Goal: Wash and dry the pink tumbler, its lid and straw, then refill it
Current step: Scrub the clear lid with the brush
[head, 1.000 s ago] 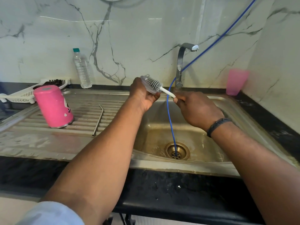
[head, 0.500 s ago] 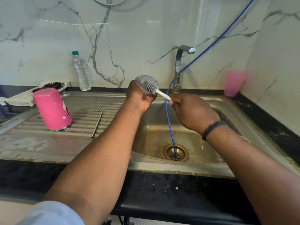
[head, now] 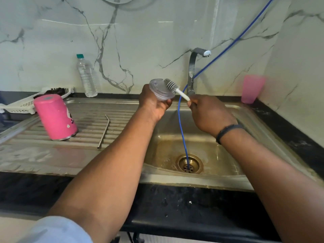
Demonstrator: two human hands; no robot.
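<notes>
The steel sink takes up the right of the counter, its ribbed drainboard running off to the left, and I am working above the basin's back left corner. The pink tumbler stands mouth-down at the drainboard's left end, with the metal straw lying loose on the ribs just beside it; I judge both are set aside while I do the lid. A blue hose hangs down into the drain.

My left hand curls round the clear lid, gripping its rim. My right hand is closed round the white handle of the bottle brush. Compared with half a second ago, I have tipped the lid so its face turns more towards the brush, and the bristles now lie across that face rather than against its edge. No water shows at the tap, so this reads as scrubbing, with the lid's rinse, the drying and the refill all still ahead.
</notes>
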